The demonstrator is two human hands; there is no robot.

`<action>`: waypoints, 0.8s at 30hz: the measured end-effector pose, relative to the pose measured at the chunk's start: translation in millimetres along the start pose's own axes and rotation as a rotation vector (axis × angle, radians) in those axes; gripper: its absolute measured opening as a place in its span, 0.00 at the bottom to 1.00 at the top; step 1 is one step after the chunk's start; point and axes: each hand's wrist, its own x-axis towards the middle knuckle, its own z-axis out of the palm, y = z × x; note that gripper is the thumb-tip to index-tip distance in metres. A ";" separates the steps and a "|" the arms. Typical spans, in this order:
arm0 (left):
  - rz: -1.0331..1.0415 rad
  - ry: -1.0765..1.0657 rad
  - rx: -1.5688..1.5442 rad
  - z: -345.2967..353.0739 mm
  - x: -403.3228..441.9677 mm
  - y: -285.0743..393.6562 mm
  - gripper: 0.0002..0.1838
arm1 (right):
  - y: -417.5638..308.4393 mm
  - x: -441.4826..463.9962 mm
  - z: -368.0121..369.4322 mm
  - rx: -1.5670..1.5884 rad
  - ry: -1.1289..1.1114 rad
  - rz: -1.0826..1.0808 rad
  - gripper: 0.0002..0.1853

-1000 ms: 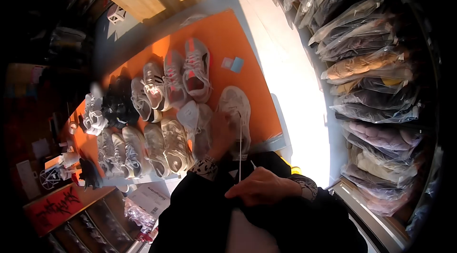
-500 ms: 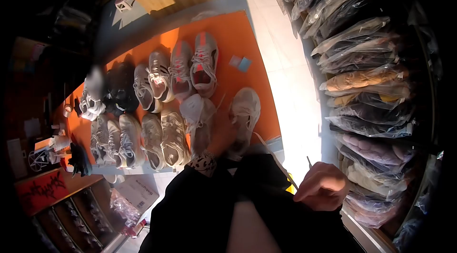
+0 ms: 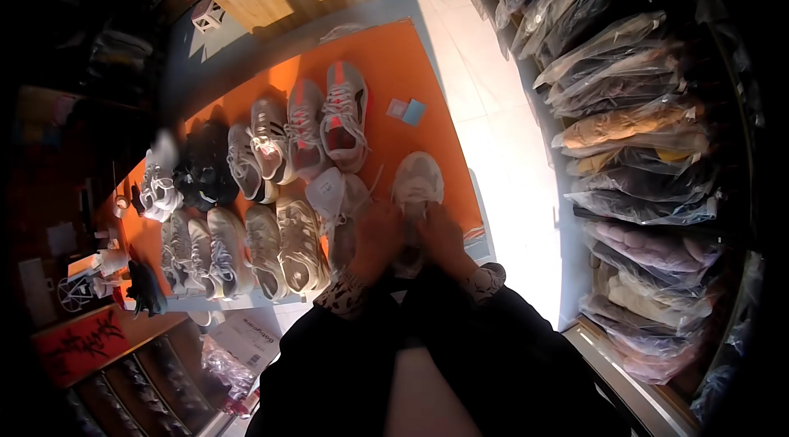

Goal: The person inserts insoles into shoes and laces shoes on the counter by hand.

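A white sneaker (image 3: 418, 178) lies on the orange tabletop (image 3: 450, 141) with its toe pointing away from me. My left hand (image 3: 379, 233) is at the left side of its opening, fingers curled in; what they grip is in shadow. On the other side, my right hand (image 3: 440, 232) bends its fingers at the lace area, closed on what looks like the shoelace, mostly hidden. Just left of my left hand stands a second pale sneaker (image 3: 343, 205) with its tongue raised and a loose lace sticking up, partly covered by that hand.
Several pairs of shoes stand in two rows to the left, including grey sneakers with red trim (image 3: 345, 112), beige sneakers (image 3: 301, 244) and black shoes (image 3: 205, 166). Small pink and blue cards (image 3: 412, 112) lie farther back. Plastic-covered garments (image 3: 637, 141) hang along the right.
My right hand has come in from the far right, where it held a lace stretched out, to the sneaker. My left hand stays beside the shoe. The view has shifted slightly.
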 end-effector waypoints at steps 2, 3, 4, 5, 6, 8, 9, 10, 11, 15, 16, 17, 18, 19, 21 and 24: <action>0.020 -0.122 0.057 -0.8 -6.1 0.7 0.06 | 2.7 -1.6 8.3 -0.006 0.068 -0.114 0.12; 0.039 -0.243 0.113 -2.0 -10.6 1.1 0.05 | 0.9 -2.4 8.7 -0.003 0.064 -0.110 0.12; 0.039 -0.247 0.114 -4.2 -14.6 1.6 0.05 | -0.9 -1.7 8.2 0.002 0.075 -0.122 0.12; 0.067 -0.200 0.030 -14.0 -14.2 7.0 0.05 | -3.8 -0.2 6.4 0.006 0.088 -0.137 0.12; 0.094 -0.153 -0.054 -19.9 -14.8 9.4 0.04 | -3.5 0.4 8.1 0.008 0.088 -0.136 0.12; 0.050 -0.163 -0.123 -22.3 -16.3 5.8 0.04 | -2.1 2.2 10.8 0.065 0.043 -0.035 0.11; 0.007 -0.171 -0.192 -23.1 -15.9 5.2 0.04 | -9.5 0.7 -1.7 0.065 0.043 -0.034 0.11; 0.009 -0.173 -0.192 -24.0 -15.2 6.0 0.04 | -15.4 -3.2 -17.9 0.057 0.061 -0.148 0.11; -0.088 -0.160 -0.204 -27.5 -14.1 9.5 0.04 | -19.5 -5.1 -29.2 0.048 0.077 -0.262 0.10; -0.335 -0.091 -0.071 -36.5 -0.4 22.8 0.10 | -14.5 -20.5 -26.8 -0.093 0.053 -0.312 0.05; -0.335 -0.093 -0.073 -33.9 1.5 20.0 0.10 | -16.0 -26.6 -26.1 -0.040 -0.007 -0.378 0.05; -0.307 -0.102 -0.148 -31.8 3.9 16.8 0.12 | -17.8 -31.3 -25.4 0.014 -0.067 -0.445 0.06; -0.282 -0.113 -0.221 -30.6 5.1 15.0 0.13 | -20.7 -35.6 -24.0 0.014 -0.069 -0.443 0.06; -0.284 -0.114 -0.221 -28.6 6.3 15.7 0.13 | -24.5 -39.0 -22.2 0.065 -0.163 -0.649 0.05; -0.377 -0.381 -0.257 -31.2 13.4 26.4 0.14 | -26.2 -43.6 -19.3 0.122 -0.259 -0.854 0.04; -0.295 -0.426 -0.138 -25.7 14.3 30.9 0.13 | -31.3 -43.7 -34.9 0.297 -0.695 -0.837 0.04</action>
